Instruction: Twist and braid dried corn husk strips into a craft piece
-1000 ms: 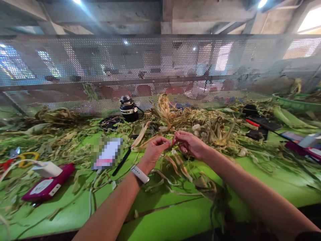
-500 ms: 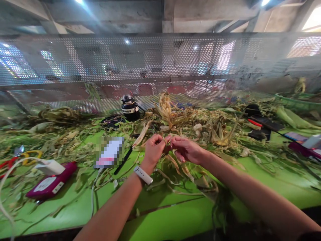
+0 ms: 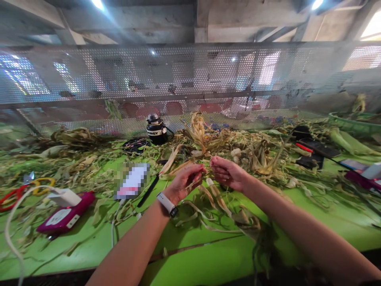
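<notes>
Near the middle of the green table [image 3: 190, 266], my left hand [image 3: 187, 182] is closed, palm turned partly up, around something too small to make out. My right hand [image 3: 228, 172] faces it a short gap away, its fingertips pinched together; whatever they hold, if anything, is too small to see. Below both hands lie dry, pale husk strips [image 3: 218, 198]. A standing clump of dried husks [image 3: 198, 129] is just beyond them. A watch with a pale strap sits on my left wrist.
To the left are a phone [image 3: 132, 180] with a cable, a magenta power bank [image 3: 67, 212] and red-handled scissors [image 3: 13, 198]. A black bottle [image 3: 156, 129] stands behind. Further right are a dark phone [image 3: 320, 147] and a green basket [image 3: 354, 125]. A perforated metal screen [image 3: 184, 75] runs across the back.
My hands have moved slightly apart from where they met. My left hand has rolled palm-up, and my right fingers have risen and curled in. The view has shifted slightly.
</notes>
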Demonstrator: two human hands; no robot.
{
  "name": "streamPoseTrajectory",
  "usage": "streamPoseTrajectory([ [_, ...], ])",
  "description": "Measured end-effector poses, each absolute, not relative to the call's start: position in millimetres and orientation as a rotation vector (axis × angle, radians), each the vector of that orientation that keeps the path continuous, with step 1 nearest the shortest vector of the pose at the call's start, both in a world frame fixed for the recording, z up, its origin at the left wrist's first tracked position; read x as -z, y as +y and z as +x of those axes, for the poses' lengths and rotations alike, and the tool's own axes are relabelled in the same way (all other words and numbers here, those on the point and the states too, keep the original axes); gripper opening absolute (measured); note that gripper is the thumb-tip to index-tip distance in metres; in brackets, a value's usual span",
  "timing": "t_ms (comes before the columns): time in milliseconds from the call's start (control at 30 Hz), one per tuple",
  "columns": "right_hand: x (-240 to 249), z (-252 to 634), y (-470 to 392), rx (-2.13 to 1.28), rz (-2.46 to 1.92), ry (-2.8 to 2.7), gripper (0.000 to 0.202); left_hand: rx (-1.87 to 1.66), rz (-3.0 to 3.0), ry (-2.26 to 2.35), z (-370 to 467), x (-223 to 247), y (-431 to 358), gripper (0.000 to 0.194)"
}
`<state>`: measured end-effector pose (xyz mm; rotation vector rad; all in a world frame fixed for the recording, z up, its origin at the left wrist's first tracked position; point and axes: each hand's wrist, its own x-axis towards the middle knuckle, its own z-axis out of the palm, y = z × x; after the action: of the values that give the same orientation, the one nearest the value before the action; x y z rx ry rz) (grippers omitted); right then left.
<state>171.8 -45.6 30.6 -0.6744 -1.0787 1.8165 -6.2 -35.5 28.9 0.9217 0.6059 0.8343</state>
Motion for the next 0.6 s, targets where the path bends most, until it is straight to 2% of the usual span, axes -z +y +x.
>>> streamPoseTrajectory([
  [200,-36,171,-46,-1.510,-0.900,-1.281,0.021,-0.697,1.051,0.549,-5,-20,-30,0.021],
  [433,-37,172,-49,-0.670,-1.025,-1.866,0.021,-0.762,0.899,0.591,-2,-13,-24,0.016],
  [600,-31,173,-48,-0.512,-0.959,-2.162,0.024,-0.848,0.795,0.601,0,-10,-22,0.008],
])
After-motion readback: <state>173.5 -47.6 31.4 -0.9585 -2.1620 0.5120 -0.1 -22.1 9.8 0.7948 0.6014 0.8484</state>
